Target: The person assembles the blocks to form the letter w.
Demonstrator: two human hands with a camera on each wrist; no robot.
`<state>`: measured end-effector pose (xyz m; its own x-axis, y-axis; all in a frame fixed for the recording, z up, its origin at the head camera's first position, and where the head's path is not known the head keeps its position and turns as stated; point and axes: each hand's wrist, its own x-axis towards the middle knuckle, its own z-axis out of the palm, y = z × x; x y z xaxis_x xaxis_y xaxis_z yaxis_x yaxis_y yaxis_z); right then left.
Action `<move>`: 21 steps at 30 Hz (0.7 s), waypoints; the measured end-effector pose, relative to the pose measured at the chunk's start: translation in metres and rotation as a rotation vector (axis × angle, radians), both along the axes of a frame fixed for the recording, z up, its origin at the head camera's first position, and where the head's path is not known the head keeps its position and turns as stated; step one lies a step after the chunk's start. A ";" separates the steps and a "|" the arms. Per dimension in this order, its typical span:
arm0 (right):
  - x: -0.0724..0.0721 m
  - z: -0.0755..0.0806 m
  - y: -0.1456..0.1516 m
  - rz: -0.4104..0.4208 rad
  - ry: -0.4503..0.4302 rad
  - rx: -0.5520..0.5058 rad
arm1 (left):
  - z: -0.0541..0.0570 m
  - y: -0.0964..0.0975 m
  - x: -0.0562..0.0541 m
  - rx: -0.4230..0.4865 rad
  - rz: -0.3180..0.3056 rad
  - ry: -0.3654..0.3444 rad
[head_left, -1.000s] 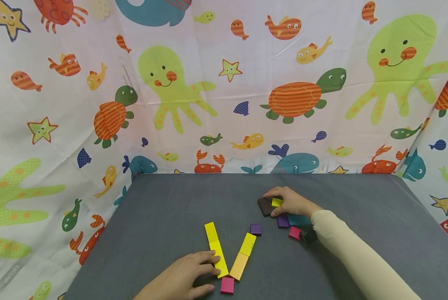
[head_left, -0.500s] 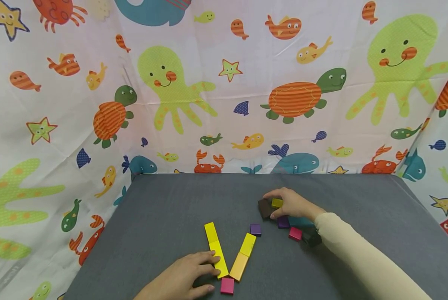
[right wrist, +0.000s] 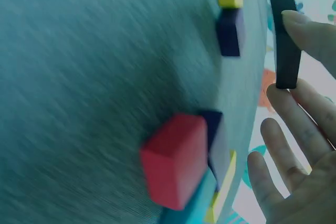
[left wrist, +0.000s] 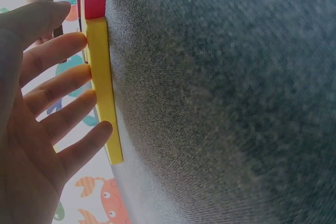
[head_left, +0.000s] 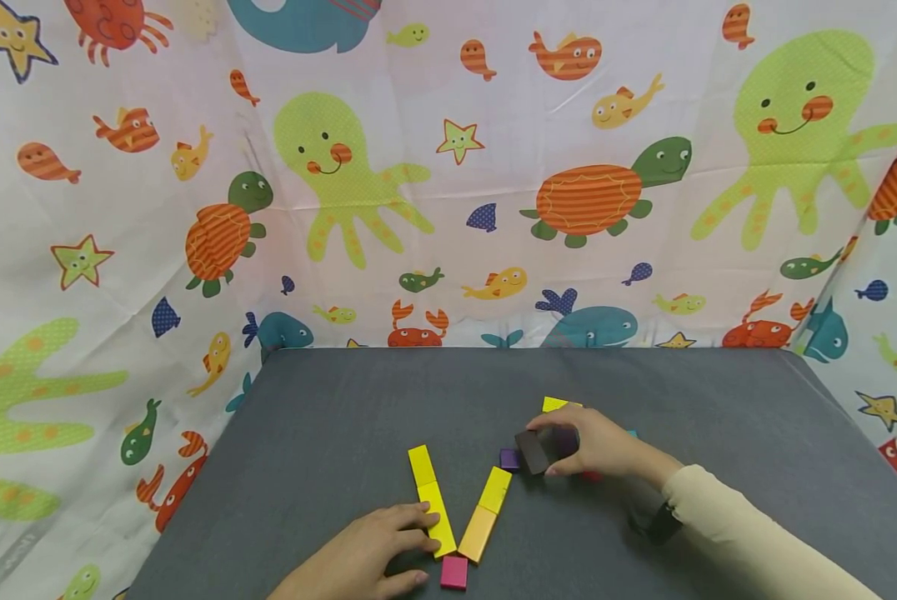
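Observation:
My right hand (head_left: 609, 450) pinches a dark brown block (head_left: 533, 452) between thumb and fingers. In the right wrist view this block (right wrist: 285, 51) is held above the table. Just left of it lies a small purple block (head_left: 508, 460). With fingers spread, my left hand (head_left: 362, 550) rests its fingertips along a long yellow block (head_left: 438, 533). Another yellow block (head_left: 421, 464) extends that row away from me. A second slanted row has a yellow block (head_left: 497, 488) and an orange block (head_left: 478, 534). Both rows meet near a pink block (head_left: 454, 573), forming a V.
Behind my right hand lies a yellow block (head_left: 561, 404). A red block (right wrist: 176, 163), a teal block (right wrist: 191, 203) and a dark purple block (right wrist: 218, 150) sit under that hand. A cloth with sea animals (head_left: 486, 192) hangs beyond the grey table (head_left: 343, 400).
My right hand has lifted the dark brown block from the cluster and brought it toward me, close to the small purple block. My left hand has stayed in place.

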<state>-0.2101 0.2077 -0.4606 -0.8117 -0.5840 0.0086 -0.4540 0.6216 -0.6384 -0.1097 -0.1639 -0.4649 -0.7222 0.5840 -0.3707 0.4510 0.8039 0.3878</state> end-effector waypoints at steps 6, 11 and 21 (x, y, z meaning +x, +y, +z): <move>0.018 -0.008 -0.001 0.045 -0.007 -0.021 | 0.000 0.000 0.001 -0.001 -0.002 0.005; 0.023 -0.018 0.000 0.058 0.002 -0.028 | 0.000 0.000 0.001 0.001 -0.005 0.007; 0.030 -0.024 0.000 0.072 0.031 0.035 | 0.001 0.000 0.002 -0.003 -0.003 0.014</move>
<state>-0.1802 0.2081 -0.4847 -0.7672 -0.6412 0.0121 -0.5178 0.6082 -0.6016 -0.1079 -0.1634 -0.4637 -0.7257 0.5851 -0.3620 0.4588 0.8036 0.3790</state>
